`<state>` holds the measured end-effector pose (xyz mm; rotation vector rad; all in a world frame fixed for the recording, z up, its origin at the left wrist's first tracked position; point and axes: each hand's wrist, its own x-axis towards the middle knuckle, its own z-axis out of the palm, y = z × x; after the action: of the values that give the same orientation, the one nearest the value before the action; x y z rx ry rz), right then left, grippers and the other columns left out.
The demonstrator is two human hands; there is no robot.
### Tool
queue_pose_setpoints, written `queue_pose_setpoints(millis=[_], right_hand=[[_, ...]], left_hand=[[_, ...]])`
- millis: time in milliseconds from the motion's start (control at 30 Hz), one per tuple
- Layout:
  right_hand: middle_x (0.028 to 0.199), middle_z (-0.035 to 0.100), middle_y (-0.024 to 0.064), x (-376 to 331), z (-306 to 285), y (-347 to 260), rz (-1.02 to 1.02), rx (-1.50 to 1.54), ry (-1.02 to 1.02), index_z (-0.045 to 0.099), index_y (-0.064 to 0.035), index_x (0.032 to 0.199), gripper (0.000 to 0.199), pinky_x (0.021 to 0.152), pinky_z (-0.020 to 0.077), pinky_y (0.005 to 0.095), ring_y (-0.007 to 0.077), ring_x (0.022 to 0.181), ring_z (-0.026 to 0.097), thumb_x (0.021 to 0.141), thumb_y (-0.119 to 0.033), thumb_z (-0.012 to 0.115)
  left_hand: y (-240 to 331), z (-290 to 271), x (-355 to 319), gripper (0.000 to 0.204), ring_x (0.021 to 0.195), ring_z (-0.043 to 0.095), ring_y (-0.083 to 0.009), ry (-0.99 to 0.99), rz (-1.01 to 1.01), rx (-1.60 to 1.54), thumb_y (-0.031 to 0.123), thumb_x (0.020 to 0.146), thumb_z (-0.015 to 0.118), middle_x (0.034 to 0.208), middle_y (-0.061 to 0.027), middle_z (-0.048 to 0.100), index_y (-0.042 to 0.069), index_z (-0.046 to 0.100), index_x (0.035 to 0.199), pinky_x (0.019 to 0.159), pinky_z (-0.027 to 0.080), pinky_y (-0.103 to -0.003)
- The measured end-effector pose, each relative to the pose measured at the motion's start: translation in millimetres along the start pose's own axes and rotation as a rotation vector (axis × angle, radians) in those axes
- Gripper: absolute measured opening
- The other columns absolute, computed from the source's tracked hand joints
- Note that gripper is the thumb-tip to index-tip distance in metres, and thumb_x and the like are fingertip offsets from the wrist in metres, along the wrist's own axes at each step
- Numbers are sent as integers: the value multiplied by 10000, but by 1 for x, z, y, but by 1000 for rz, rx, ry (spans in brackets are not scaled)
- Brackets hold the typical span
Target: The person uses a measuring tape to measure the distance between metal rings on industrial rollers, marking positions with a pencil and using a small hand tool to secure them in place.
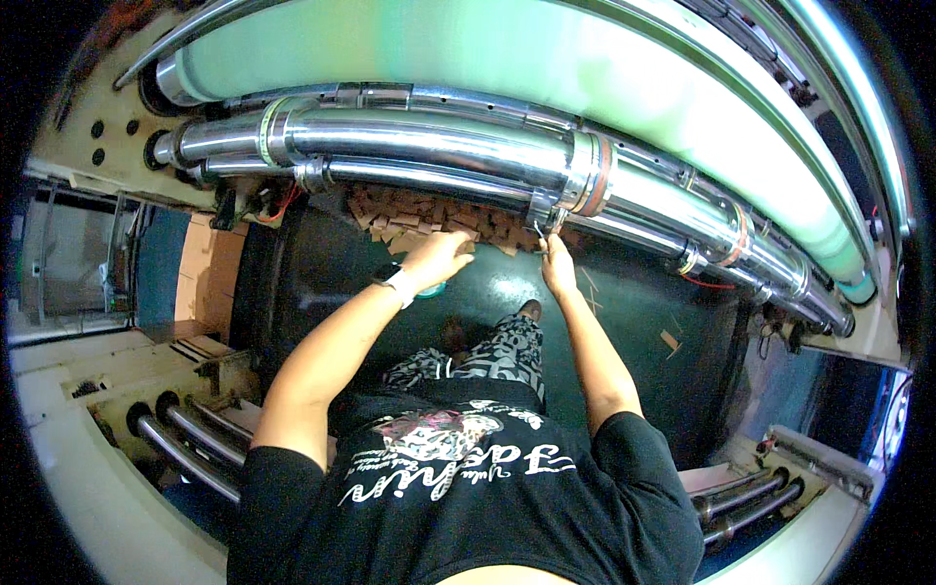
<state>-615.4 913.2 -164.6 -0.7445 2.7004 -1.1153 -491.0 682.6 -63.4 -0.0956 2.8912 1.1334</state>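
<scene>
My right hand (557, 263) is closed, its fingers raised to the underside of the steel roller shaft. It grips a small metal tool (540, 234) that looks like a wrench, its end at a clamp (544, 203) below a collar (592, 174) with an orange band. Further left, my left hand (438, 259) hangs in front of the shaft with fingers curled. Something small and dark seems to sit between its thumb and fingers, too unclear to name. That wrist wears a white band (401, 286).
A wide pale green roller (439, 44) spans the machine above the steel shaft (419, 136). Brown cardboard scraps (419, 216) are heaped under the shaft, with more on the dark floor (507, 292). Further rollers (185, 453) stand at lower left and lower right.
</scene>
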Motion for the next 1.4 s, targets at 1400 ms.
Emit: queue_pose_setpoints(millis=[1400], right_hand=[[709, 542, 189, -28, -16, 22, -92, -32, -40, 481, -25, 758, 238, 620, 430, 422, 378, 673, 528, 847, -241, 527]], left_hand=[[40, 111, 77, 747, 689, 570, -166, -147, -411, -285, 308, 796, 592, 793, -127, 610, -34, 208, 1337, 664, 453, -311]])
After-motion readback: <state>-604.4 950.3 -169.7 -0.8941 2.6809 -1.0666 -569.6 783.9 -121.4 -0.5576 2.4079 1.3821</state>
